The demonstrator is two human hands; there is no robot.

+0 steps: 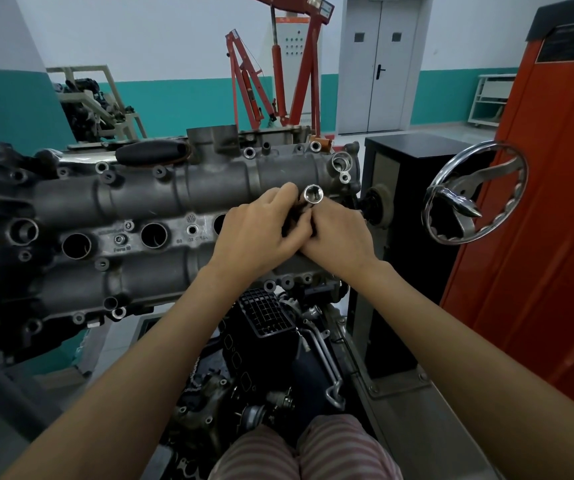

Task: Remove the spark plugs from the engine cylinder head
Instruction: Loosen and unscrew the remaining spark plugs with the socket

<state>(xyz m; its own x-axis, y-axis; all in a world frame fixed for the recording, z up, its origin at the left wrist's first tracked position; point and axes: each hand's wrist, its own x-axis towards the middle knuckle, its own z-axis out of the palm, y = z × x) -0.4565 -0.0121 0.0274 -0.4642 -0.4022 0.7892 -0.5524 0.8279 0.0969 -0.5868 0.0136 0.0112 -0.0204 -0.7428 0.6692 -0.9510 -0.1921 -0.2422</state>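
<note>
Head view: a socket tool (313, 195) is gripped by both hands over the cylinder head (147, 216).
The left hand (257, 233) and right hand (342, 237) are curled around its shaft, above the rightmost plug well; no spark plug can be made out.

Below your left hand (257, 233) and right hand (339, 233), the socket tool (314, 195) shows only its open end, its shaft and the plug well underneath both hidden.
</note>
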